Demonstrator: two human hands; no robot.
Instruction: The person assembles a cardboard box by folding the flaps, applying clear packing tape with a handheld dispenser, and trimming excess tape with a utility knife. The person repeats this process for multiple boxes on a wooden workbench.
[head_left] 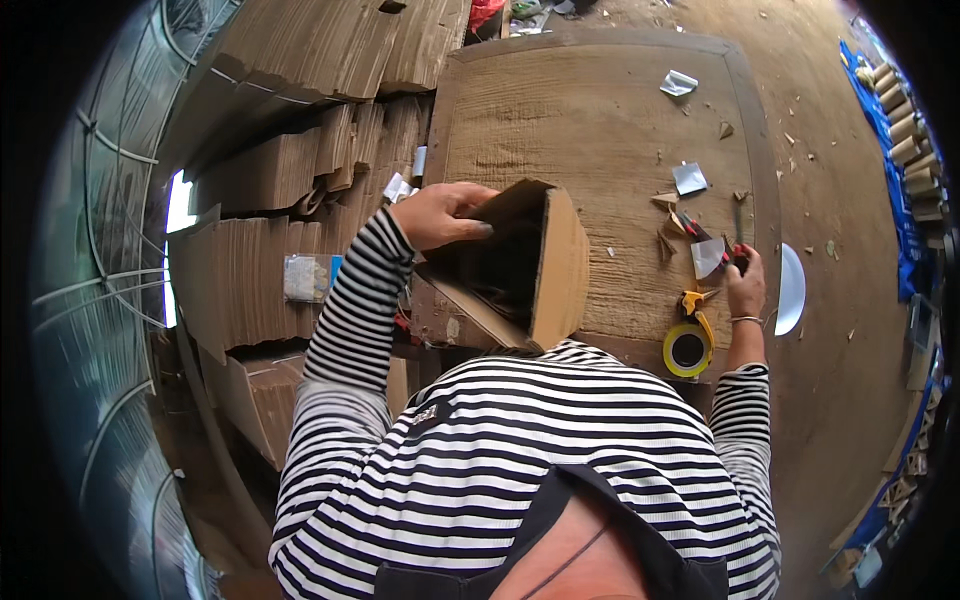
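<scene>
An open-topped brown cardboard box [562,270] stands tilted in front of my chest, near the table's front edge. My left hand [447,215] grips its left rim, thumb on the near side and fingers over the wall. The inside of the box is dark. At the table's right edge, my right hand [746,285] is closed around a slim tool [739,225] with a dark, narrow end and some red on it; its exact kind is unclear. Left of that hand lie a red-and-black tool [690,226], a white paper piece [708,258] and a yellow-handled cutter [699,308].
A roll of yellow tape [688,350] sits at the front right of the worn wooden table [560,110]. Silvery scraps [679,83] and cardboard bits [726,130] are scattered on it. Stacked flat cardboard [250,260] lines the left. A white disc [790,290] lies beyond the right edge.
</scene>
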